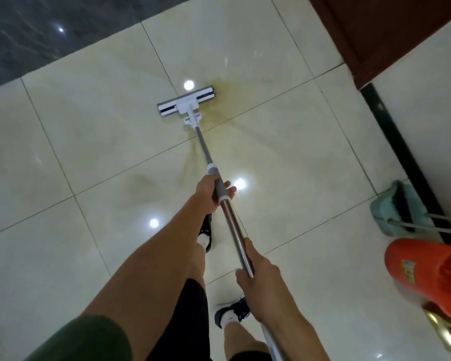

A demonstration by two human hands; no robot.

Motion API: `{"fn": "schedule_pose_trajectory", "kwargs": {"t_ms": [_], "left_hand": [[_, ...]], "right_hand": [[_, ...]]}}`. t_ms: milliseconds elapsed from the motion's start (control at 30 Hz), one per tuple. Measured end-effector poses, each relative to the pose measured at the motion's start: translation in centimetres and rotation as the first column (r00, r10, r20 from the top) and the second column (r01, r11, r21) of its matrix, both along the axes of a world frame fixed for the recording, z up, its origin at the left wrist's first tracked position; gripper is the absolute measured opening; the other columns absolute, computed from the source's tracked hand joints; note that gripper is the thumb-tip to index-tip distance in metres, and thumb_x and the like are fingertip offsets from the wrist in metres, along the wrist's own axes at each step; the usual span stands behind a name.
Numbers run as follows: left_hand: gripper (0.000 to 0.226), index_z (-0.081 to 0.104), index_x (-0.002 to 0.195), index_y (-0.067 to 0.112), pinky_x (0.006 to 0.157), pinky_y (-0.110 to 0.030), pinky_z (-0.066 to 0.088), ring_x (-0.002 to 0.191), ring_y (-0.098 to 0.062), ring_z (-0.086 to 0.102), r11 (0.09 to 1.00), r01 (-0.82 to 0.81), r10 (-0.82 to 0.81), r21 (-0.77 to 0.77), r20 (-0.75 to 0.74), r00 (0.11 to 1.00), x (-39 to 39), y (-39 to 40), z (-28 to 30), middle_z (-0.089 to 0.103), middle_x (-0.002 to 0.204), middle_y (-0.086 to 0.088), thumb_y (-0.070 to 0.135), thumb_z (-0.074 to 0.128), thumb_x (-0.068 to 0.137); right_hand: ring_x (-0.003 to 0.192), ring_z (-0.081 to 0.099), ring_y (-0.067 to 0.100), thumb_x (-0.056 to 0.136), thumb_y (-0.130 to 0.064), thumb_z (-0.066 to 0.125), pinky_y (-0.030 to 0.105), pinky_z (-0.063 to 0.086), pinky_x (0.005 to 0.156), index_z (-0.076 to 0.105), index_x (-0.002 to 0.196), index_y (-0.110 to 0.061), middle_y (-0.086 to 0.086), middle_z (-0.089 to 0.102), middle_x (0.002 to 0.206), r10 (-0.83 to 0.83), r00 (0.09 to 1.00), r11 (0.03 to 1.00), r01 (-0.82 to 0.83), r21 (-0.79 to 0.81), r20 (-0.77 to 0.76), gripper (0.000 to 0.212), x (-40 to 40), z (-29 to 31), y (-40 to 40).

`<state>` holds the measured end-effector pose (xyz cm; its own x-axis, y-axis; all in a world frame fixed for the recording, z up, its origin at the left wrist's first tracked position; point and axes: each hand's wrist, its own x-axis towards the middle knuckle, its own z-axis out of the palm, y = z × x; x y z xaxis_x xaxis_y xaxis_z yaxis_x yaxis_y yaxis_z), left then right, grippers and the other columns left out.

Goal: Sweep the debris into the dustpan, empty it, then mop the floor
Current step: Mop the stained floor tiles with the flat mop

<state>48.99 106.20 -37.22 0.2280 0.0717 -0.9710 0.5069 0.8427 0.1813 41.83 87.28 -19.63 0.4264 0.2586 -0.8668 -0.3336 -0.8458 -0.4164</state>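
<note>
A flat mop with a white and grey head [186, 100] rests on the glossy cream tile floor [89, 121], its metal pole [232, 225] slanting back toward me. My left hand [211, 192] grips the pole at its grey collar. My right hand [258, 272] holds the pole lower down, nearer my body. A yellowish-brown wet smear [227, 100] spreads on the tiles to the right of the mop head and trails under the pole. A teal dustpan [391, 212] with a broom [404, 204] in it lies at the right by the wall.
An orange bucket [432, 277] stands at the right edge, close to the dustpan. A white wall with a black skirting strip [391, 131] runs along the right. A brown wooden door frame [359, 35] is at the top right. Dark tiles [37, 29] border the far left. My feet stand below the pole.
</note>
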Motion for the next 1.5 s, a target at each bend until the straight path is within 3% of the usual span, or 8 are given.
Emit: {"fn": "schedule_pose_trajectory", "kwargs": {"t_ms": [167, 300, 500, 700, 1133, 1267, 1400, 1500], "left_hand": [[0.016, 0.049, 0.109, 0.005, 0.056, -0.037, 0.055, 0.060, -0.027, 0.056, 0.999, -0.028, 0.028, -0.042, 0.018, 0.999, 0.9, 1.2, 0.2, 0.057, 0.084, -0.014, 0.011, 0.060, 0.099], [0.025, 0.048, 0.123, 0.002, 0.060, -0.040, 0.056, 0.068, -0.030, 0.061, 1.000, -0.019, 0.020, -0.012, 0.040, 0.999, 1.9, 2.0, 1.6, 0.058, 0.093, -0.017, 0.008, 0.055, 0.099], [0.012, 0.055, 0.109, -0.001, 0.063, -0.042, 0.060, 0.074, -0.032, 0.067, 0.993, -0.011, -0.001, 0.114, 0.109, 0.994, 3.8, 2.7, 2.7, 0.062, 0.099, -0.019, 0.003, 0.058, 0.098], [0.034, 0.059, 0.116, -0.008, 0.078, -0.047, 0.063, 0.069, -0.031, 0.072, 0.947, -0.033, 0.025, 0.319, 0.028, 0.999, 4.6, 5.6, 3.2, 0.069, 0.099, -0.022, 0.004, 0.074, 0.088], [0.036, 0.064, 0.095, 0.000, 0.052, -0.034, 0.060, 0.059, -0.021, 0.069, 0.763, 0.247, -0.098, 0.597, -0.272, 0.957, 3.3, 13.0, 3.9, 0.069, 0.079, -0.012, 0.023, 0.087, 0.079], [0.027, 0.066, 0.086, 0.005, 0.061, -0.035, 0.060, 0.067, -0.024, 0.069, 0.825, 0.033, 0.049, 0.564, -0.129, 0.990, 2.5, 13.0, 2.8, 0.070, 0.083, -0.012, 0.026, 0.083, 0.083], [0.029, 0.052, 0.111, 0.006, 0.054, -0.030, 0.054, 0.059, -0.021, 0.062, 0.924, -0.351, 0.330, 0.151, 0.148, 0.932, 2.2, 11.3, 2.6, 0.068, 0.086, -0.012, 0.032, 0.061, 0.099], [0.022, 0.048, 0.104, 0.008, 0.045, -0.025, 0.046, 0.049, -0.017, 0.052, 0.906, -0.399, 0.376, 0.140, 0.167, 0.911, 3.4, 10.6, 2.9, 0.056, 0.070, -0.007, 0.028, 0.057, 0.101]], "right_hand": [[0.075, 0.066, 0.020, 0.092, -0.006, 0.046, 0.030, 0.058, 0.068, 0.011, 0.155, -0.051, 0.004, 0.065, 0.093, 0.098, 0.994, 0.990, -0.102, -0.103, -0.043, 0.085, 1.9, 0.7, 1.4], [0.073, 0.056, 0.006, 0.095, -0.002, 0.048, 0.008, 0.044, 0.058, 0.011, 0.158, -0.043, -0.002, 0.056, 0.096, 0.080, 0.994, 0.995, -0.083, -0.054, -0.071, 0.083, 4.2, 1.7, 1.9], [0.076, 0.061, 0.012, 0.091, -0.002, 0.052, 0.019, 0.053, 0.067, 0.023, 0.156, -0.042, -0.006, 0.060, 0.100, 0.145, 0.989, 0.989, -0.145, 0.027, -0.012, 0.082, 8.0, 1.5, 0.9], [0.063, 0.062, 0.022, 0.090, -0.005, 0.052, 0.035, 0.058, 0.047, 0.038, 0.143, -0.036, 0.004, 0.058, 0.090, 0.241, 0.970, 0.966, -0.241, 0.095, 0.010, 0.063, 10.4, 2.2, 2.9], [0.052, 0.055, 0.023, 0.087, 0.000, 0.053, 0.044, 0.058, 0.048, 0.054, 0.123, -0.022, 0.010, 0.059, 0.087, 0.255, 0.966, 0.957, -0.247, 0.151, -0.037, 0.042, 10.1, 1.1, 9.7], [0.045, 0.048, 0.018, 0.087, -0.001, 0.052, 0.029, 0.047, 0.043, 0.057, 0.121, -0.030, 0.007, 0.050, 0.075, 0.119, 0.983, 0.971, -0.085, 0.225, -0.141, 0.045, 10.2, 0.8, 9.9], [0.043, 0.045, 0.018, 0.087, -0.002, 0.052, 0.026, 0.044, 0.041, 0.053, 0.132, -0.038, 0.006, 0.046, 0.070, 0.051, 0.976, 0.977, -0.005, 0.211, -0.214, 0.058, 10.2, 0.9, 10.0], [0.047, 0.042, 0.020, 0.085, -0.001, 0.052, 0.026, 0.043, 0.042, 0.059, 0.114, -0.042, 0.005, 0.044, 0.068, 0.031, 0.965, 0.970, 0.033, 0.240, -0.259, 0.051, 10.5, 1.5, 10.0]]}}
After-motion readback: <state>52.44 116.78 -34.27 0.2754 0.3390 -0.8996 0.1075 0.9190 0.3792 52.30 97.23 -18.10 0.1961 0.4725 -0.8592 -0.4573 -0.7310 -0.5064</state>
